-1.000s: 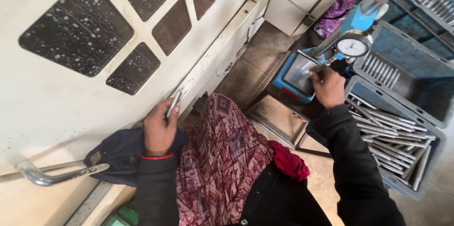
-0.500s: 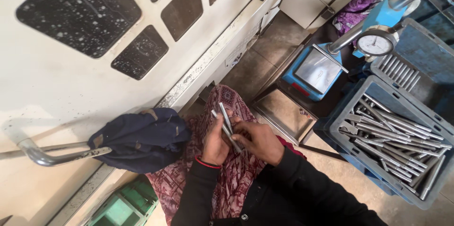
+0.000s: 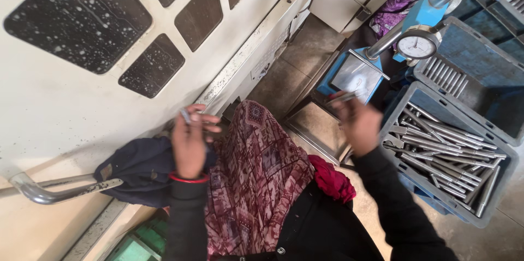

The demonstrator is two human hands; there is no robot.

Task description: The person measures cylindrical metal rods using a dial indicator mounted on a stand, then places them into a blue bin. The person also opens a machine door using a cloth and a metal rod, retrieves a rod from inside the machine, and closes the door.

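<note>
Cream machine panel [image 3: 65, 113] with dark speckled windows at ten o'clock; pale label strip [image 3: 266, 63] on its lower frame at twelve. Left hand [image 3: 189, 143], raised at nine o'clock, pinches a small metal pin [image 3: 185, 114]; right hand [image 3: 357, 124], blurred at two o'clock, closes on a second metal pin [image 3: 343, 97] near the dial gauge [image 3: 417, 45]. Grey crate [image 3: 494, 187] at three o'clock holds loose steel rods [image 3: 436, 149].

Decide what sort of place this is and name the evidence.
Probably a machining workshop: a grey crate of metal rods, a dial gauge on a blue stand, and a large white machine housing beside the person.
</note>
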